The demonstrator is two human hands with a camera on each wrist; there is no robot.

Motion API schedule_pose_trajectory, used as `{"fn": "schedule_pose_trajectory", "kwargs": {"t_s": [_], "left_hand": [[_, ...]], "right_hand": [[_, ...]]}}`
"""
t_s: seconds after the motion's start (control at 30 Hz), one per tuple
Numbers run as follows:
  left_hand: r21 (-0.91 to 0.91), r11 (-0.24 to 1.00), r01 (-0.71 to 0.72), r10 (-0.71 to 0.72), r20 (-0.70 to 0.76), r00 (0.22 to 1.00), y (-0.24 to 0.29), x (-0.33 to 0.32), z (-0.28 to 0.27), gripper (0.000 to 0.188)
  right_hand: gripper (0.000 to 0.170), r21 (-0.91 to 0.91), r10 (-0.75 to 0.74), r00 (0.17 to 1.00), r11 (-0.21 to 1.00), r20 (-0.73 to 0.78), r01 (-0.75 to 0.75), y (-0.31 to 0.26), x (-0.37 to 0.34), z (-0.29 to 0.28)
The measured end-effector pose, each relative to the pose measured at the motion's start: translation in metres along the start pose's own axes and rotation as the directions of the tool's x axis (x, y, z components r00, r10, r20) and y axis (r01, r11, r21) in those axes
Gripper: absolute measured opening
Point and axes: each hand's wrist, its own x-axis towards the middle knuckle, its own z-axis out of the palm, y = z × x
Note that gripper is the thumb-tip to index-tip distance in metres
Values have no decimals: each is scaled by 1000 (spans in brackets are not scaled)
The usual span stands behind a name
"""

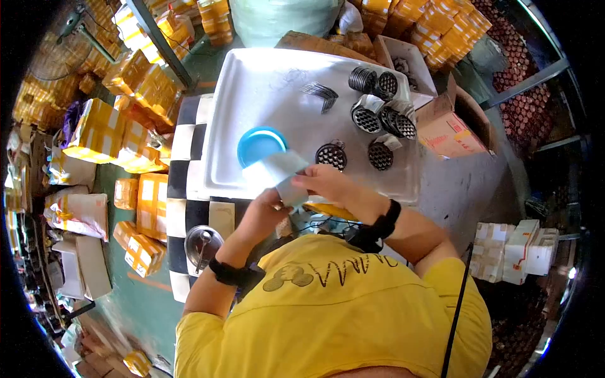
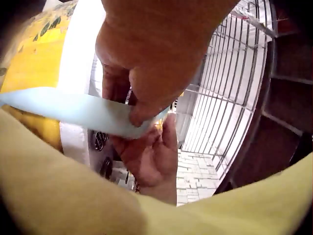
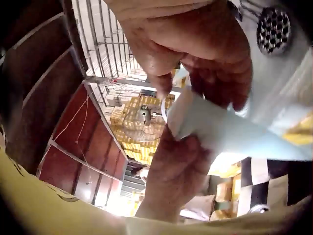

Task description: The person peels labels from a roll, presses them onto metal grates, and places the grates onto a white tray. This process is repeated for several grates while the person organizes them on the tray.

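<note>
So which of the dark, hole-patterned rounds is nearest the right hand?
The dark round just beyond the right hand, to the right of the blue dish. The others all lie farther away, to the right or farther back.

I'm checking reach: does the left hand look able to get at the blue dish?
Probably not: the left hand grips the pale sheet, which in the head view partly hides the blue dish.

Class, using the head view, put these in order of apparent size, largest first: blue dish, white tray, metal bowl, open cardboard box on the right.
1. White tray
2. Open cardboard box
3. Blue dish and metal bowl: they look too alike to rank, and the dish is partly covered.
</note>
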Motion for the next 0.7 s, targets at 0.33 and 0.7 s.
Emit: {"fn": "schedule_pose_trajectory", "kwargs": {"t_s": [0.33, 0.7], "left_hand": [[-678, 727, 114, -196, -45, 980, 15, 5, -41, 46], [-798, 562, 219, -170, 148, 974, 16, 10, -37, 40]], "right_hand": [[22, -326, -283, 958, 902, 48, 283, -23, -3, 32], [26, -519, -487, 854, 786, -185, 336, -40, -21, 51]]}}
